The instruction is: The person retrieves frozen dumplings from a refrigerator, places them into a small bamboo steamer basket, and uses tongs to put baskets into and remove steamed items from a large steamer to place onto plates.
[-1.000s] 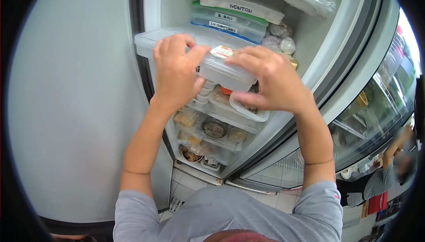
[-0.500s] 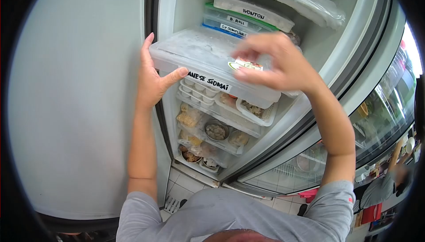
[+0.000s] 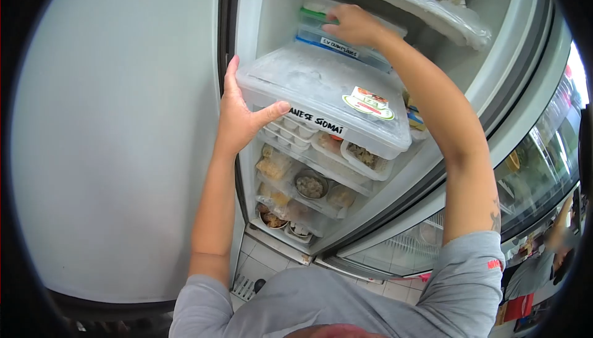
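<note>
Gripping the front left corner of a frosted clear box (image 3: 321,94), the left hand (image 3: 241,118) closes narrowly on it, thumb across the labelled front wall, and bears it half out of the freezer (image 3: 272,16). The right hand (image 3: 352,24) lies flat, fingers spread, on the stacked containers (image 3: 336,38) at the back of the same shelf, holding nothing. One corner seems a thin hold for a box this wide and frosty; keeping it level and its rear edge resting on the shelf would likely steady it.
</note>
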A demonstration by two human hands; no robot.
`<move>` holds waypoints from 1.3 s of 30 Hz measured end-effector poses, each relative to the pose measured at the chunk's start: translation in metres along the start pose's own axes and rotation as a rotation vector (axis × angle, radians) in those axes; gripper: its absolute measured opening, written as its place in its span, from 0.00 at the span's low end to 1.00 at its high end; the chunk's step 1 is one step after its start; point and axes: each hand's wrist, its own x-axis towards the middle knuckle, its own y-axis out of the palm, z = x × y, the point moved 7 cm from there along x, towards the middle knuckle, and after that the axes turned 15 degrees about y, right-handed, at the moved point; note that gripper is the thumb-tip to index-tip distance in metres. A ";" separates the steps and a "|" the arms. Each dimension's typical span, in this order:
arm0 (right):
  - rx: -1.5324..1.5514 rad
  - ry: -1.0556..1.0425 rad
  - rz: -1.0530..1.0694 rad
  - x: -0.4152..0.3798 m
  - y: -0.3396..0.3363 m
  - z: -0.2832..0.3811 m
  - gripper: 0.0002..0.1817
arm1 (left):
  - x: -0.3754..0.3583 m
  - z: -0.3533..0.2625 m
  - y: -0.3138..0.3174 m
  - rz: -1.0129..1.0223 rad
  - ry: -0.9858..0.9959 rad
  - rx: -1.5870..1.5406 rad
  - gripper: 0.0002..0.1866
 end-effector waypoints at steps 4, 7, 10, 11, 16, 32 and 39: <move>0.547 -0.299 0.292 -0.047 0.005 0.111 0.23 | 0.000 0.003 -0.001 -0.037 -0.029 -0.069 0.73; 0.562 -0.359 0.382 -0.057 0.007 0.160 0.24 | -0.001 0.010 -0.004 -0.068 0.022 -0.026 0.73; 0.496 -0.374 0.427 -0.049 0.011 0.174 0.22 | -0.001 0.009 0.000 -0.065 0.005 -0.122 0.71; 0.492 -0.353 0.480 -0.050 0.010 0.178 0.22 | 0.000 0.001 0.002 -0.075 0.027 -0.165 0.68; 0.613 -0.337 0.690 -0.045 0.025 0.198 0.15 | -0.005 0.001 0.003 -0.040 0.082 -0.089 0.64; -0.101 -0.506 -0.116 -0.132 -0.082 0.139 0.21 | 0.017 -0.024 -0.003 0.178 0.259 0.270 0.35; -0.274 -0.442 -0.179 -0.115 -0.098 0.129 0.18 | 0.038 -0.043 0.000 0.231 0.394 0.367 0.44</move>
